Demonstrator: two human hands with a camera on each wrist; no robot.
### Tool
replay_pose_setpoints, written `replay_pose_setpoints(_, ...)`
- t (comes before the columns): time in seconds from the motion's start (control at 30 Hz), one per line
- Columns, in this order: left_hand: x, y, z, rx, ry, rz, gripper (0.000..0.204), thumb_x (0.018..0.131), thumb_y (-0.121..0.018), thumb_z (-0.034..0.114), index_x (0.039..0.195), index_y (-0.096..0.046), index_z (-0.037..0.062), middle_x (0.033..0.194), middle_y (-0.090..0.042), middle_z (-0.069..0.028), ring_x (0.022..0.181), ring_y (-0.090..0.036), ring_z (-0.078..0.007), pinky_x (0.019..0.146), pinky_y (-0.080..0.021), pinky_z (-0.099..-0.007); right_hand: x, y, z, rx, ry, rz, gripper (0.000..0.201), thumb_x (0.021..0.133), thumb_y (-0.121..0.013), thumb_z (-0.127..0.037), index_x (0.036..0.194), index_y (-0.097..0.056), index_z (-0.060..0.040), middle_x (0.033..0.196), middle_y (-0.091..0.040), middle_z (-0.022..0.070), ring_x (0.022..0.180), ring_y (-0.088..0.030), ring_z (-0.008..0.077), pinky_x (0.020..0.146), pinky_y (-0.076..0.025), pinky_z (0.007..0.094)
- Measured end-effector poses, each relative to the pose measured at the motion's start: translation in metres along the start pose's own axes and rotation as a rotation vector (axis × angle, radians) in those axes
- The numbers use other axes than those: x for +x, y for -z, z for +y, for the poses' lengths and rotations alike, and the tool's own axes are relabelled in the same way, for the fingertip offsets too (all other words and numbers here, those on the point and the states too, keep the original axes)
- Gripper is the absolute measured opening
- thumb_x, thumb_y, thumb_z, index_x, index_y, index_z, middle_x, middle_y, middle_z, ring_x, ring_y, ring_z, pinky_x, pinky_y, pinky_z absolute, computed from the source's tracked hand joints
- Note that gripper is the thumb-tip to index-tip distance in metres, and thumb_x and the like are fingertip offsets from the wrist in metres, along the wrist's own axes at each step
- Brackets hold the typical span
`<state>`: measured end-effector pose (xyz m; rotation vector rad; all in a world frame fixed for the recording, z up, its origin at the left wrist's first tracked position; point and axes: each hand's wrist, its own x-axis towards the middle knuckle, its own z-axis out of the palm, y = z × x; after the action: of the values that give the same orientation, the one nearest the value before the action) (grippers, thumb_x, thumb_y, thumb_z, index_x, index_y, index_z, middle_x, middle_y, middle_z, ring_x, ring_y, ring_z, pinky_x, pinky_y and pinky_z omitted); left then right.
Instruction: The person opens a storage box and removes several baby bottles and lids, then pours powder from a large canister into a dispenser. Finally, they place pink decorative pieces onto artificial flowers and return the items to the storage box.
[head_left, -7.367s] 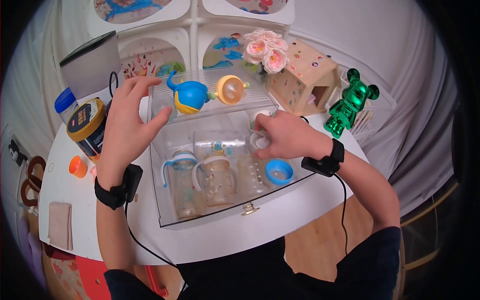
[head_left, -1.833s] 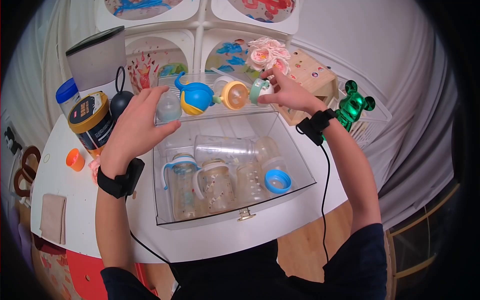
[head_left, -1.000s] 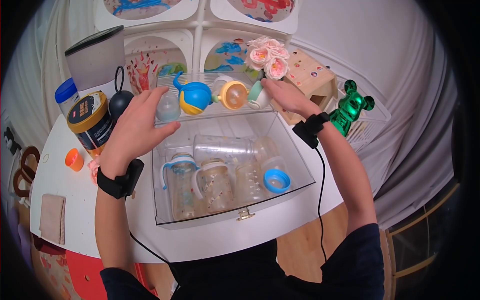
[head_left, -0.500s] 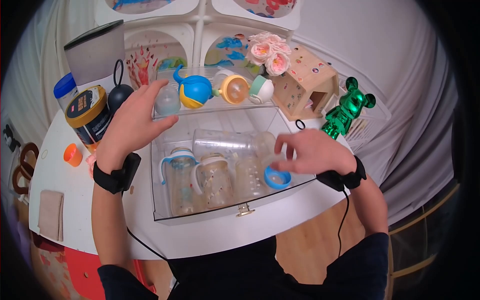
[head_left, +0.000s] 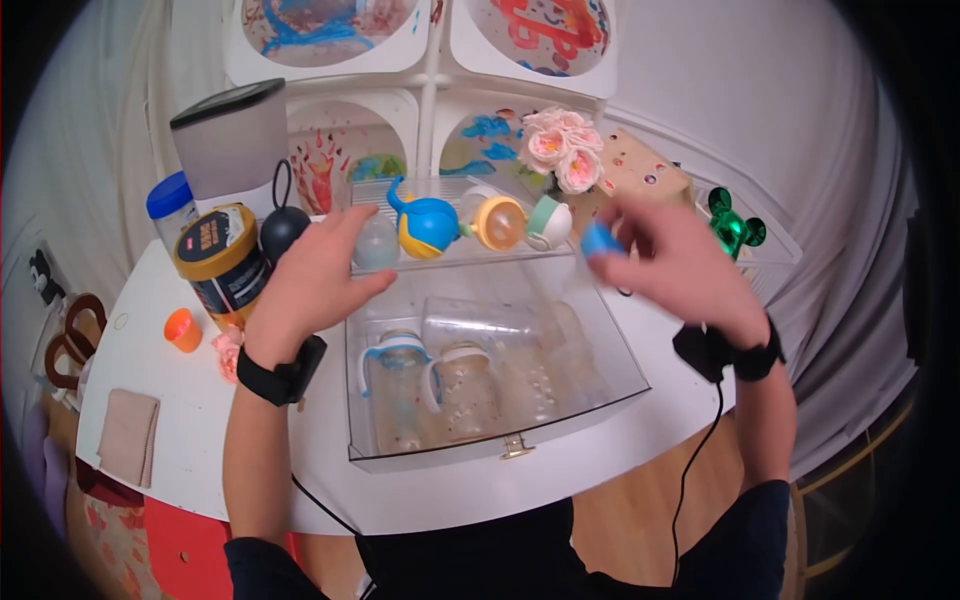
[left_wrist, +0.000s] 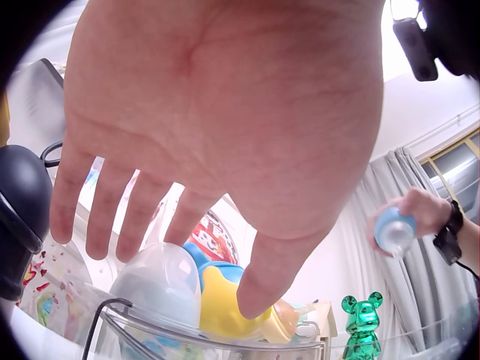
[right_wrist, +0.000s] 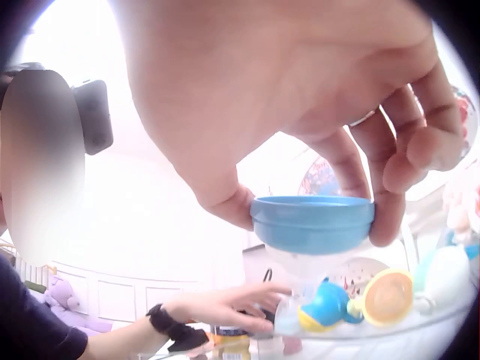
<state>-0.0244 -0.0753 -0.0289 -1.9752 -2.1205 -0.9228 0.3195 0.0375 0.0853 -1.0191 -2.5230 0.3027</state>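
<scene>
My right hand (head_left: 690, 265) pinches a blue bottle collar (right_wrist: 313, 225) by its rim between thumb and fingers, raised beyond the back right of the clear box (head_left: 440, 456). A translucent teat (left_wrist: 397, 244) points down from the collar. With fingers straight, my left hand (head_left: 320, 285) stays by the box's back left, close to a clear dome cap (head_left: 377, 246). Beside that cap, along the back, sit a blue-and-yellow cup lid (head_left: 428, 226), a yellow-rimmed top (head_left: 499, 222) and a green-and-white cap (head_left: 549, 222). Inside the box lie several clear baby bottles (head_left: 468, 395), two with handles.
To the left stand a black tub with a gold lid (head_left: 222, 262), a dark round object with a loop (head_left: 285, 232) and an orange cup (head_left: 182, 330). At the back right are pink flowers (head_left: 562, 148), a wooden house (head_left: 645, 170) and a green bear figure (head_left: 735, 222).
The right hand set the green-and-white cap down in the back row, then reached into the box and lifted out the blue collar. The left hand kept its place; the head view shifted.
</scene>
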Motion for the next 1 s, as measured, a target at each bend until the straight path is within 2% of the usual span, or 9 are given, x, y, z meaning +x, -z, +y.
replay_pose_setpoints(0.07, 0.000, 0.002, 0.005, 0.003, 0.039, -0.027, 0.081, 0.092, -0.086, 0.032, 0.160, -0.053, 0.0032, 0.148, -0.067, -0.0227, 0.136, -0.064, -0.0388, 0.116, -0.051, -0.0451, 0.023, 0.015, -0.023, 0.077, 0.013, 0.110, 0.060, 0.084, -0.080, -0.051, 0.115, -0.075, 0.0000, 0.083, -0.075, 0.0124, 0.074, -0.073, 0.0186, 0.071, -0.057, 0.0327)
replay_pose_setpoints(0.17, 0.000, 0.005, 0.007, 0.010, 0.048, -0.045, 0.082, 0.091, -0.086, 0.034, 0.160, -0.053, 0.0035, 0.149, -0.067, -0.0229, 0.137, -0.063, -0.0385, 0.116, -0.051, -0.0450, 0.077, 0.007, -0.027, 0.136, 0.132, 0.161, 0.062, 0.083, -0.081, -0.051, 0.117, -0.075, 0.0014, 0.091, -0.078, 0.0161, 0.082, -0.076, 0.0219, 0.077, -0.059, 0.0341)
replay_pose_setpoints(0.23, 0.000, 0.007, 0.010, 0.012, 0.059, -0.045, 0.082, 0.091, -0.086, 0.035, 0.160, -0.053, 0.0039, 0.148, -0.067, -0.0234, 0.137, -0.063, -0.0387, 0.116, -0.052, -0.0452, 0.112, -0.009, -0.026, 0.052, 0.255, 0.150, 0.065, 0.083, -0.082, -0.051, 0.121, -0.076, 0.0014, 0.104, -0.081, 0.0216, 0.094, -0.078, 0.0299, 0.086, -0.060, 0.0397)
replay_pose_setpoints(0.3, 0.000, 0.009, 0.009, 0.016, 0.059, -0.031, 0.083, 0.091, -0.086, 0.035, 0.160, -0.053, 0.0043, 0.147, -0.067, -0.0238, 0.136, -0.064, -0.0387, 0.116, -0.052, -0.0454, 0.137, -0.029, -0.032, -0.090, 0.288, 0.127, 0.068, 0.083, -0.084, -0.051, 0.125, -0.075, 0.0023, 0.114, -0.080, 0.0255, 0.106, -0.078, 0.0377, 0.094, -0.060, 0.0450)
replay_pose_setpoints(0.4, -0.001, 0.010, 0.005, 0.024, 0.047, 0.000, 0.083, 0.091, -0.087, 0.035, 0.160, -0.053, 0.0055, 0.146, -0.068, -0.0238, 0.135, -0.065, -0.0384, 0.115, -0.053, -0.0459, 0.162, -0.064, -0.030, -0.235, 0.245, 0.052, 0.073, 0.084, -0.083, -0.055, 0.131, -0.073, 0.0000, 0.117, -0.079, 0.0249, 0.104, -0.078, 0.0392, 0.095, -0.060, 0.0442)
replay_pose_setpoints(0.5, -0.003, 0.011, 0.005, 0.039, 0.038, 0.015, 0.082, 0.091, -0.087, 0.035, 0.160, -0.054, 0.0072, 0.143, -0.069, -0.0226, 0.132, -0.066, -0.0372, 0.112, -0.054, -0.0455, 0.171, -0.079, -0.034, -0.209, 0.135, -0.023, 0.072, 0.084, -0.082, -0.057, 0.127, -0.075, 0.0004, 0.115, -0.080, 0.0250, 0.107, -0.078, 0.0391, 0.095, -0.060, 0.0448)
replay_pose_setpoints(0.6, -0.003, 0.011, 0.002, 0.061, 0.037, 0.018, 0.081, 0.091, -0.087, 0.035, 0.160, -0.054, 0.0087, 0.141, -0.069, -0.0206, 0.124, -0.068, -0.0355, 0.108, -0.056, -0.0440, 0.178, -0.083, -0.031, -0.229, 0.112, -0.003, 0.073, 0.085, -0.078, -0.062, 0.122, -0.077, 0.0006, 0.111, -0.080, 0.0239, 0.107, -0.078, 0.0379, 0.094, -0.060, 0.0449)
replay_pose_setpoints(0.77, -0.002, 0.010, -0.001, 0.053, 0.027, 0.037, 0.081, 0.092, -0.087, 0.035, 0.161, -0.054, 0.0088, 0.140, -0.069, -0.0186, 0.112, -0.068, -0.0332, 0.102, -0.057, -0.0416, 0.173, -0.075, -0.027, -0.238, 0.111, 0.056, 0.076, 0.087, -0.071, -0.066, 0.113, -0.082, 0.0039, 0.110, -0.082, 0.0273, 0.105, -0.080, 0.0419, 0.094, -0.062, 0.0471)
replay_pose_setpoints(1.0, -0.001, 0.007, -0.002, 0.078, 0.005, 0.051, 0.081, 0.091, -0.086, 0.036, 0.161, -0.054, 0.0084, 0.144, -0.067, -0.0186, 0.117, -0.069, -0.0330, 0.102, -0.058, -0.0412, 0.174, -0.082, -0.029, -0.255, 0.051, -0.052, 0.073, 0.088, -0.071, -0.066, 0.106, -0.085, 0.0033, 0.105, -0.082, 0.0258, 0.099, -0.081, 0.0414, 0.092, -0.063, 0.0467)
